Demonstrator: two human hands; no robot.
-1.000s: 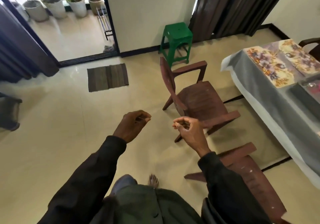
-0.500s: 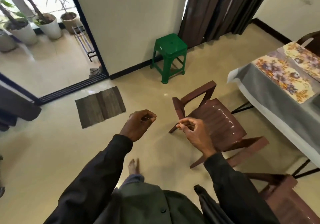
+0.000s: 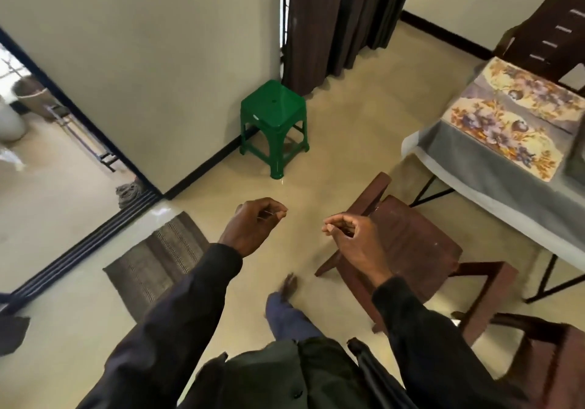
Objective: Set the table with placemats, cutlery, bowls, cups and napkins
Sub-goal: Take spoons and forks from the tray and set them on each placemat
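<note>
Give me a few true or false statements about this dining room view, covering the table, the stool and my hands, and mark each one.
1. Two floral placemats lie on the grey-clothed table. True.
2. The green stool stands on the table. False: it stands on the floor, beside the wall.
3. Neither the left hand nor the right hand touches the table. True.
4. Bowls and cups stand on the placemats. False: the visible parts of both are bare.
</note>
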